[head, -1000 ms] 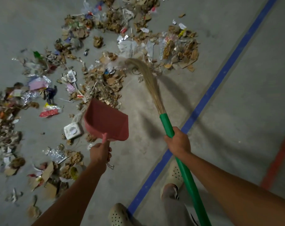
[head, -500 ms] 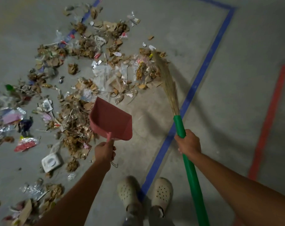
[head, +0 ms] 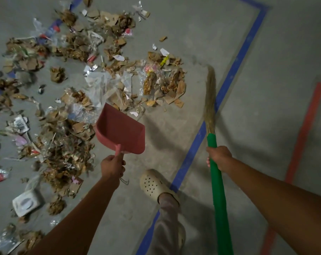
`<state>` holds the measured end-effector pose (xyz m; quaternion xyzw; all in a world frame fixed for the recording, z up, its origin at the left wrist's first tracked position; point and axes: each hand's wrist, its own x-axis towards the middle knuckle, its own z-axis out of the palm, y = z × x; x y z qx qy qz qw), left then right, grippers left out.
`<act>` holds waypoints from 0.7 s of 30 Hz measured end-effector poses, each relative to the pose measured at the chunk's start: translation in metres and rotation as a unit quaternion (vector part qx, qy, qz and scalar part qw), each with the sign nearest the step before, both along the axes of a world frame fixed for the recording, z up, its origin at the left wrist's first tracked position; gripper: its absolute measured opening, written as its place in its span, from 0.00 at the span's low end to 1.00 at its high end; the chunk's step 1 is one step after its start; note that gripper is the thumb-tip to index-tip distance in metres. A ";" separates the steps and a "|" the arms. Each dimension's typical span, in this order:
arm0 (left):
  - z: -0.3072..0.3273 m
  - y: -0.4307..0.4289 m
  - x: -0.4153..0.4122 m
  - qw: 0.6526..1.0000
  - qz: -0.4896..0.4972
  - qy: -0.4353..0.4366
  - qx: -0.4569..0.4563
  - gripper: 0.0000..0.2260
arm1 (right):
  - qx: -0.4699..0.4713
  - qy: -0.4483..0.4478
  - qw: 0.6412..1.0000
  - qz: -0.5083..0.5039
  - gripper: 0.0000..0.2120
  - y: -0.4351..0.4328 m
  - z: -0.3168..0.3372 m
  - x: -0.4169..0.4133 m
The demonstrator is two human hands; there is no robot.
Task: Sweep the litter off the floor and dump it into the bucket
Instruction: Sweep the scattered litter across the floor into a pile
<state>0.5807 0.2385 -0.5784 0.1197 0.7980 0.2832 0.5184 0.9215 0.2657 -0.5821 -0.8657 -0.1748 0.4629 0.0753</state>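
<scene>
Litter: torn cardboard, crumpled brown paper, clear plastic wrap and foil scraps, spread over the left and upper part of the concrete floor. Among it, at lower left, a white square box. Dustpan: red, held clear of the floor at the near edge of the litter, mouth turned away from the person. Left grip: clamped round the dustpan's short handle, fingers curled. Broom: green shaft, straw bristles pointing forward, tips to the right of the litter and apart from it, beside the blue tape line; contact of tips with floor blurred, cannot tell. Right grip: clamped round the green shaft just below the bristle head. Blue tape line: runs diagonally from bottom centre to a corner at upper right. Between the forearms, a cream perforated clog just beside that line. At far right, a red tape line.
</scene>
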 end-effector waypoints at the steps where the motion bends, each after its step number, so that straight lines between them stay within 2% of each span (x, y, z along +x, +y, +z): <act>1: -0.007 0.007 -0.002 1.000 0.003 0.002 0.000 0.19 | -0.011 0.002 1.000 0.011 0.11 0.013 -0.006 -0.004; 3: -0.018 0.017 -0.007 1.000 0.006 0.007 -0.004 0.19 | -0.011 0.002 0.999 0.034 0.10 0.035 -0.021 -0.017; 5: -0.029 0.024 -0.015 1.000 0.015 0.002 -0.011 0.17 | 0.009 0.005 0.997 0.080 0.12 0.053 -0.037 -0.036; 7: -0.040 0.029 -0.026 0.999 0.030 -0.004 -0.016 0.14 | 0.017 -0.012 0.987 0.161 0.20 0.069 -0.058 -0.054; 9: -0.047 0.031 -0.040 0.999 0.044 0.001 -0.021 0.13 | 0.008 -0.010 0.970 0.244 0.17 0.083 -0.077 -0.073; 12: -0.049 0.032 -0.060 0.998 0.061 0.009 -0.028 0.13 | 0.008 -0.005 0.942 0.336 0.10 0.103 -0.061 -0.118; 16: -0.041 0.026 -0.087 0.995 0.083 0.023 -0.042 0.15 | 0.013 0.025 0.911 0.411 0.08 0.118 -0.054 -0.164; 19: -0.036 0.021 -0.104 0.993 0.100 0.032 -0.051 0.13 | 0.010 0.052 0.881 0.470 0.10 0.126 -0.046 -0.191; 21: -0.032 0.019 -0.110 0.991 0.115 0.037 -0.061 0.12 | 0.014 0.036 0.853 0.521 0.14 0.131 -0.038 -0.201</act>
